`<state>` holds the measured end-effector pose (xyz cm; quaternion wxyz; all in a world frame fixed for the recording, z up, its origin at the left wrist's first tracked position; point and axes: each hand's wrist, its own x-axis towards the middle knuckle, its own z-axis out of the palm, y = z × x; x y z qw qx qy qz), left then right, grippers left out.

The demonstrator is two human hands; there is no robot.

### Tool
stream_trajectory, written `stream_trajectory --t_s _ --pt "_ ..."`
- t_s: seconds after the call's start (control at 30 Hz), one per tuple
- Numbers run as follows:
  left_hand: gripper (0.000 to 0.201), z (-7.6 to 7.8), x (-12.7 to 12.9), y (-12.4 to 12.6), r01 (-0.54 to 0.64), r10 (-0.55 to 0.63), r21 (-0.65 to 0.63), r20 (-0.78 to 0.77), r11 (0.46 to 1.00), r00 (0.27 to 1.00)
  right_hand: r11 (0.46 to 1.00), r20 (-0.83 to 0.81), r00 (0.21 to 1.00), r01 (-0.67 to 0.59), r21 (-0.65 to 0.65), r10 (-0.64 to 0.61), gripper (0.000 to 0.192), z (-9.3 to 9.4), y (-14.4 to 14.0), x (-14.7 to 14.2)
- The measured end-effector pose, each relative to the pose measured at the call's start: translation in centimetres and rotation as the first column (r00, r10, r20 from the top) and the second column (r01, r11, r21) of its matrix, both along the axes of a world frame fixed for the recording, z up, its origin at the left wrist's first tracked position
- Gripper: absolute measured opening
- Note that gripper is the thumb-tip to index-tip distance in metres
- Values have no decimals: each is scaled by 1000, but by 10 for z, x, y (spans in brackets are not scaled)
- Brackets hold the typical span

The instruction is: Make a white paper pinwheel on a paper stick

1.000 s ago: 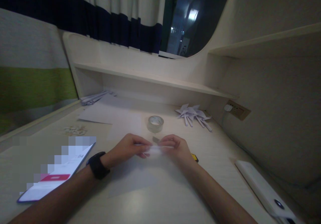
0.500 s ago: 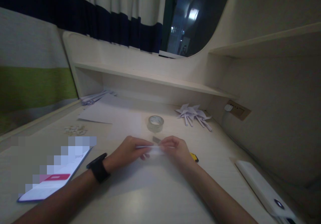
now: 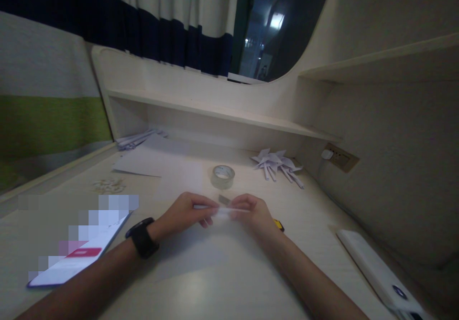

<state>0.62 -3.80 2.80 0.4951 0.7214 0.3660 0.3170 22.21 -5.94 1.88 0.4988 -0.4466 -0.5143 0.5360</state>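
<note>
At the centre of the frame, both hands pinch a thin folded paper strip just above the worktop: the left hand grips its left end, the right hand its right end. A tape roll sits just behind them, paper pinwheels farther right, a phone at lower left.

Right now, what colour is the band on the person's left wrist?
Black: the wrist band shows plainly in the head view, just behind the left hand.
</note>
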Motion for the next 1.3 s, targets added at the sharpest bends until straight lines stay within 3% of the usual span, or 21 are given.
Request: stream_trajectory --t_s 0.1,0.23,0.33,0.43,0.67,0.9,1.3 --pt "31 -4 -1 2 11 -11 8 -21 1000 1000 999 78 997 14 46 -18 30 -1 0 -2" --pt "24 -3 -3 1 24 -5 183 -106 983 994 998 143 988 46 44 -52 23 0 0 -4" --pt "29 0 -3 -1 55 -25 223 -137 973 990 992 175 984 18 125 -40 27 0 -1 -4" --pt "35 2 -3 -2 82 -52 203 -149 976 988 982 202 979 -7 190 -32 30 1 -1 -2" --pt "29 7 -4 -4 69 -59 126 -78 990 995 990 192 979 36 140 -63 27 0 1 -1" --pt "33 6 -4 -1 57 -57 55 12 997 998 992 77 995 63 105 -71 33 -2 2 -1" --pt "32 15 -5 -5 42 -21 -137 155 990 988 998 -136 990 -24 52 31 37 -4 -1 -3"
